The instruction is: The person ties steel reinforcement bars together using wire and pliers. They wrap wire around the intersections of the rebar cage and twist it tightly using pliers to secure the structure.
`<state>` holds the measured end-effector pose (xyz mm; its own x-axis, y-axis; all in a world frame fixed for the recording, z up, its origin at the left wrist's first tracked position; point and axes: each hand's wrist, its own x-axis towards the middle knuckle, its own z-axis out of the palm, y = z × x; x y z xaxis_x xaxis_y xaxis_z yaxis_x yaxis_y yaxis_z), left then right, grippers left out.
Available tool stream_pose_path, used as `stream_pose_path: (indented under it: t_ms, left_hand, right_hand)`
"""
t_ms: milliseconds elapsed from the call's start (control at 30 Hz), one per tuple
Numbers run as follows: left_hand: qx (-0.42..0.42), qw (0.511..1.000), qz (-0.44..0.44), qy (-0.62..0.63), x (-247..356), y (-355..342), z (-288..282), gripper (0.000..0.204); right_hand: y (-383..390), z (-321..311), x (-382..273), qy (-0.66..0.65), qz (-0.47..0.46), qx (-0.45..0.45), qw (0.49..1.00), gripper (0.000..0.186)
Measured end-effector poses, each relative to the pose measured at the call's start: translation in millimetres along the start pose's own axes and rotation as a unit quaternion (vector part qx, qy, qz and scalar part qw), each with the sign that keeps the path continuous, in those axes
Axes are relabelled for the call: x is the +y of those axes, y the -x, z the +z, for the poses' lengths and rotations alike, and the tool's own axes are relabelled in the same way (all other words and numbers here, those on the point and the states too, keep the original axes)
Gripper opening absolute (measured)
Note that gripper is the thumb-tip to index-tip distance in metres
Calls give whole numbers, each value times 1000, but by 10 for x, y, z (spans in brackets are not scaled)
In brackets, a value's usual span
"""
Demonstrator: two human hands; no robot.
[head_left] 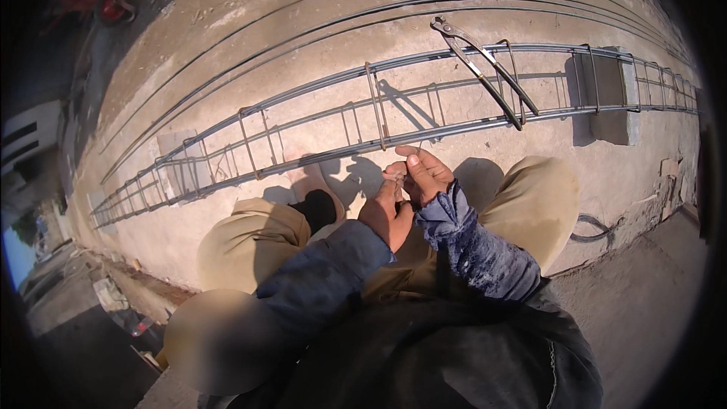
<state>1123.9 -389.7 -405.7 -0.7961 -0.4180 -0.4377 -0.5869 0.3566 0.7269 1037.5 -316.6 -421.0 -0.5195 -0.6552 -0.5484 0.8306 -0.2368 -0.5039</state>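
My left hand (385,212) and my right hand (426,176) are closed close together just below a long rebar cage (379,107). A thin wire (430,142) shows at my right fingertips; what my left fingers hold is too small to make out. Above my hands, long-handled pincers (484,68) lie slanting across the cage's bars, head toward the back. The cage has square ties along its length and stretches from far left to far right over pale concrete blocks (619,127).
Loose long rods (356,20) run behind the cage on the concrete ground (250,15). A wire coil (594,235) lies right of my right knee. Part of a red wheelbarrow (113,9) shows at upper left. Dark rubble and debris (113,299) line the lower left.
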Motion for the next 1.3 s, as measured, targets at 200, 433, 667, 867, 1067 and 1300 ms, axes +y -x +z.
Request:
stream_pose_path:
  t_ms: [200,433,667,867,1067,1300]
  left_hand:
    - [71,973,117,-186,-86,-432,-427,25]
    - [104,974,179,-97,-34,-693,-531,32]
    - [66,990,108,-69,30,-769,-506,34]
    - [72,967,169,-176,15,-795,-501,32]
    - [69,976,112,-172,135,-831,-534,17]
    - [99,960,107,-241,-56,-839,-522,23]
  right_hand:
    - [-149,-397,522,184,5,110,977,24]
    - [-499,-433,463,104,-29,82,991,16]
    - [-571,-419,272,259,-1,-33,965,24]
    - [-548,-403,248,200,40,35,978,17]
    - [-565,-399,137,210,26,35,977,19]
    - [-568,-410,122,236,-9,2,972,21]
